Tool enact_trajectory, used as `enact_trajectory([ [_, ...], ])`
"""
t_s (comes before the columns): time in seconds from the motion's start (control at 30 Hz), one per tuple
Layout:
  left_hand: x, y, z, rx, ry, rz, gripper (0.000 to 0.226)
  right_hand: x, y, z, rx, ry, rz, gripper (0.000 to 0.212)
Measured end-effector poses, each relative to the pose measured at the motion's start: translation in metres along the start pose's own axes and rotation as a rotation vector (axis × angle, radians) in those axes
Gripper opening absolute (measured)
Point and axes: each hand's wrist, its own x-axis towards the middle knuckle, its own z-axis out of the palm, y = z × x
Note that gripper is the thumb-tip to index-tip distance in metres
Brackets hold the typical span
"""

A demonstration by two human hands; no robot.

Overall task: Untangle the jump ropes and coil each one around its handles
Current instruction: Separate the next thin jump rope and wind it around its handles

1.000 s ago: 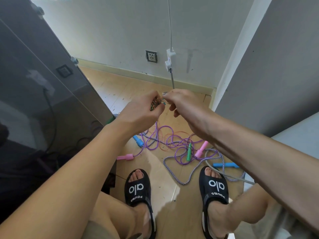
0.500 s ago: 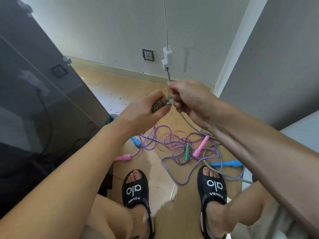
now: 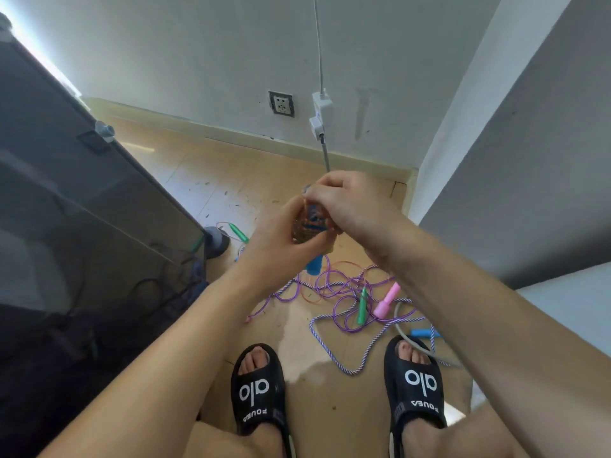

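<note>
Pale wooden floorboards [image 3: 231, 180] run to a grey wall, and above them the person holds a small coiled bundle of orange-brown rope with blue handles [image 3: 309, 226] between both hands. The left hand [image 3: 281, 246] cups it from below, its grip curled around the coil. The right hand [image 3: 350, 206] closes over the top, fingers pinching the bundle's upper end. A blue handle end [image 3: 314, 264] pokes out beneath the left hand. Below the hands, on the floor, lies a tangle of purple cord and blue-and-white braided rope [image 3: 344, 302], with a green handle [image 3: 362, 305] and a pink handle [image 3: 385, 300] in it, and another blue handle [image 3: 421, 332] near the right foot. Black slide sandals [image 3: 259, 391] frame the tangle. A white wall socket [image 3: 282, 104] sits behind.
</note>
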Motion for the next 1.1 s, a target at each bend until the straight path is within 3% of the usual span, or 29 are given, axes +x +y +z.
enact_trajectory([
  [0.1,0.023,-0.014,0.008,0.023,0.094,-0.082,0.038,0.022,0.008,0.014,-0.073,0.058,-0.027,0.006],
  [0.23,0.063,-0.021,-0.007,-0.14,0.149,-0.15,0.039,0.058,0.004,0.017,-0.044,0.048,-0.1,0.008],
  [0.4,0.102,0.021,-0.05,-0.136,-0.022,-0.094,0.042,0.084,-0.033,-0.031,-0.094,-0.009,-0.112,0.01],
  [0.6,0.158,0.168,-0.121,-0.123,-0.167,0.06,0.025,0.091,-0.176,-0.094,-0.182,-0.023,-0.167,0.013],
  [0.8,0.196,0.307,-0.204,0.047,-0.167,0.138,0.01,0.092,-0.34,-0.148,-0.218,-0.048,-0.133,0.011],
  [0.93,0.205,0.402,-0.268,0.072,-0.156,0.178,0.008,0.093,-0.449,-0.169,-0.142,0.065,-0.069,0.009],
  [1.1,0.22,0.477,-0.319,0.154,-0.125,0.222,0.012,0.093,-0.532,-0.178,-0.084,0.216,-0.049,0.011],
])
